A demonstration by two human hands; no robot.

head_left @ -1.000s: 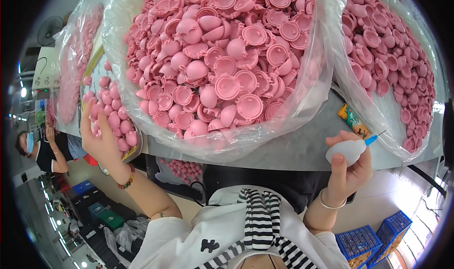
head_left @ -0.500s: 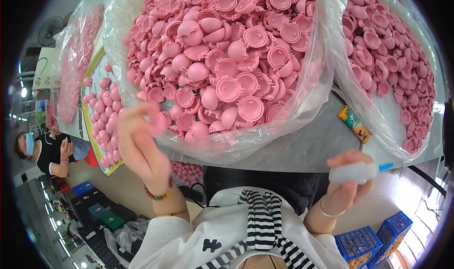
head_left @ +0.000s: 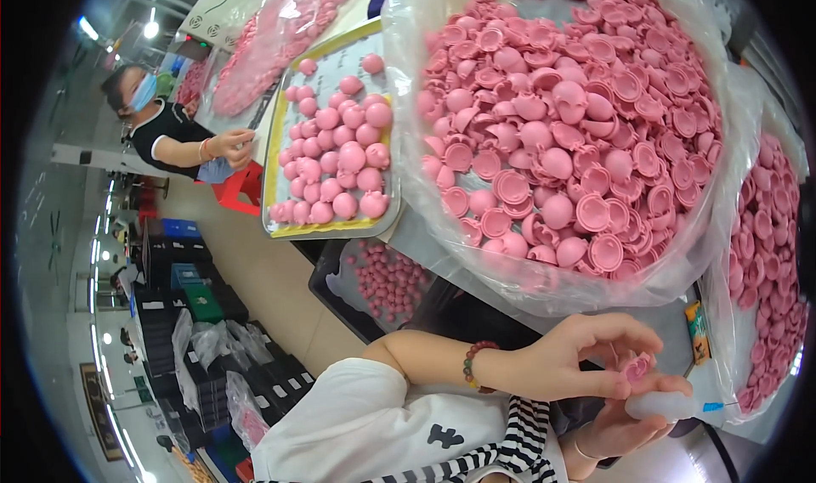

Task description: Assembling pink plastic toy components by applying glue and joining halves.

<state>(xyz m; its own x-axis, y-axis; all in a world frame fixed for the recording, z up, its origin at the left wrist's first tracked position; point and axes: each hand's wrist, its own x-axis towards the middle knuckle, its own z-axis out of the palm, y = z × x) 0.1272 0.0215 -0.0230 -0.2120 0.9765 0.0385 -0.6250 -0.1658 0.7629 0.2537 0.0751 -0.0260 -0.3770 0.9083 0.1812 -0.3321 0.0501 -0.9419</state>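
My left hand (head_left: pixel 582 360), with a beaded bracelet at its wrist, pinches a small pink plastic shell piece (head_left: pixel 637 367) between thumb and fingers. Just below it, my right hand (head_left: pixel 625 429) grips a translucent white squeeze bottle (head_left: pixel 661 406) lying nearly level. The bottle's blue needle tip (head_left: pixel 712 406) points right, away from the shell piece. Beyond both hands, an open clear plastic bag (head_left: pixel 544 283) spreads over the table, heaped with loose pink half shells (head_left: pixel 608 254).
Left of the bag sits a yellow-lined tray (head_left: pixel 280 164) of closed pink balls (head_left: pixel 344 204). Below it is a dark bin (head_left: pixel 327 279) of pink balls. A second bag of shells (head_left: pixel 761 271) and a yellow-green packet (head_left: pixel 697 334) are at right. A masked person (head_left: pixel 174 139) sits far left.
My left hand has left the heap's near edge and come over to my right hand, now with a shell piece. The view has swung left; the bottle stays in my right hand.
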